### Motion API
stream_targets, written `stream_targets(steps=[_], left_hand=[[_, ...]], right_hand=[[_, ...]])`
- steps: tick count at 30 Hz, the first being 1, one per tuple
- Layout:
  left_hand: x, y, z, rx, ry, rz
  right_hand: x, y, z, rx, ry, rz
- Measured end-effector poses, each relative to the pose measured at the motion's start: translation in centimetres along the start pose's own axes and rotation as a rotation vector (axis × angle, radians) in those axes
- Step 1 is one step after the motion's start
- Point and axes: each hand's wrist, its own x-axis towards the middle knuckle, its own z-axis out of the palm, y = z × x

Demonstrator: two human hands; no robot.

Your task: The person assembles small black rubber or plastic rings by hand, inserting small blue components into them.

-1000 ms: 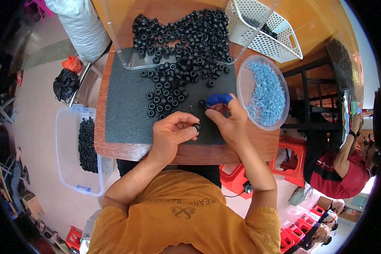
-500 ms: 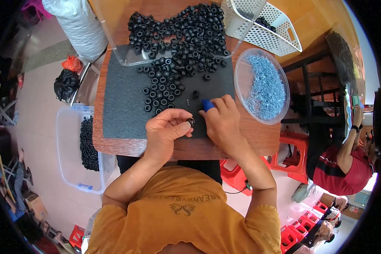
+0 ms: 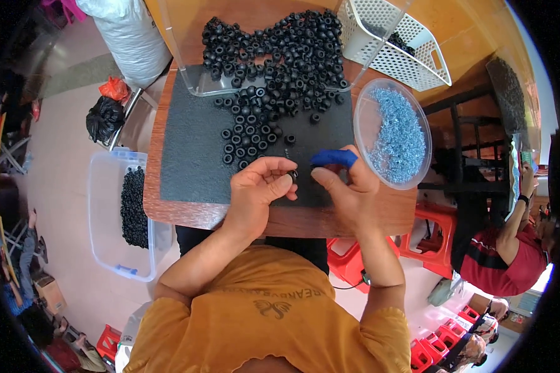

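Note:
My left hand [image 3: 255, 189] pinches a small black ring-shaped part [image 3: 292, 176] between thumb and fingertips above the mat's front edge. Just to its right is my right hand [image 3: 354, 193], its index finger wearing a blue finger cover [image 3: 333, 158]. That finger and the thumb come close together at their tips; anything between them is too small to make out. Beyond both hands, many of the same black parts [image 3: 274, 68] spill from a clear tray onto the dark grey mat [image 3: 193, 137]. One loose black part [image 3: 289, 139] lies nearer my hands.
A round clear dish [image 3: 362, 138] of small light-blue pieces sits at the table's right. Behind it stands a white perforated basket [image 3: 410, 68]. On the floor at left is a clear bin [image 3: 106, 217] with black parts. Red stools [image 3: 435, 236] and a person in red [image 3: 504, 261] are at right.
My right hand has lifted off the mat and turned, its blue-covered finger now stretched toward the left. My left hand keeps its black part. The whole view has shifted slightly.

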Motion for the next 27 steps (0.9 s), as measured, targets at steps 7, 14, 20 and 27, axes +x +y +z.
stream_targets(steps=[7,14,20,27], left_hand=[[0.6,0.3,1.8,-0.248,-0.017,-0.043],[0.3,-0.2,2.4,-0.185,0.069,0.003],[0.0,-0.3,2.4,-0.1,0.073,0.088],[-0.1,-0.3,2.4,-0.094,0.075,0.1]], right_hand=[[-1.4,-0.8,2.4,-0.031,0.267,-0.179],[-2.4,-0.9,3.3,-0.229,0.312,-0.263],[-2.5,-2.0,3.1,-0.222,0.306,-0.235],[-1.9,-2.9,2.3,-0.343,0.221,-0.31]])
